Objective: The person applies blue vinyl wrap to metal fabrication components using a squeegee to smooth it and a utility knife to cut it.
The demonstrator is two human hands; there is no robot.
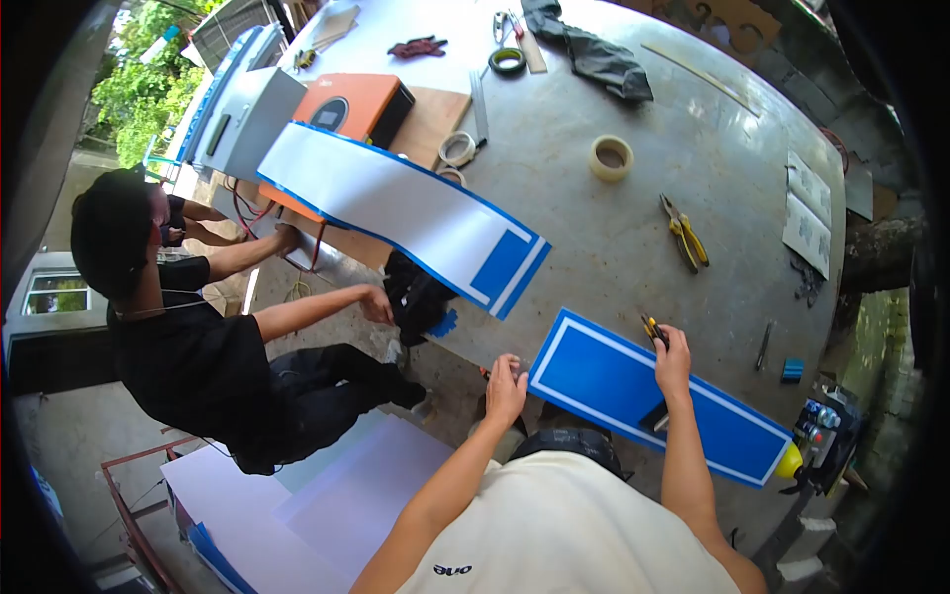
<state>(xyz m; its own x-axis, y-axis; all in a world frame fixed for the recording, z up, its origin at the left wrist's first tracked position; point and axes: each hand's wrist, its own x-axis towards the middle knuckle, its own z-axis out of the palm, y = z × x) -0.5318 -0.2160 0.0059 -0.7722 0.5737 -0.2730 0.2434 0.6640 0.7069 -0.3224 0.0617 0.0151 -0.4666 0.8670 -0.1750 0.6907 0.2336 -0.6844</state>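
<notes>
A blue panel with a white border line (pixel 614 371) lies at the table's near edge in front of me. My right hand (pixel 673 358) is over its far long edge, closed round a yellow-and-black utility knife (pixel 650 329). My left hand (pixel 506 388) is beside the panel's left end, its fingers curled together; what they hold, if anything, is too small to make out. A dark flat piece (pixel 654 417) rests on the panel below my right wrist. Beyond the panel lie yellow-handled pliers (pixel 685 236).
On the metal table (pixel 554 198) are a tape roll (pixel 611 158), a long white-and-blue sheet (pixel 396 198), an orange box (pixel 346 104), a dark cloth (pixel 594 59) and printed sheets (pixel 808 213). A co-worker in black (pixel 198 337) stands at the left, hands near the sheet.
</notes>
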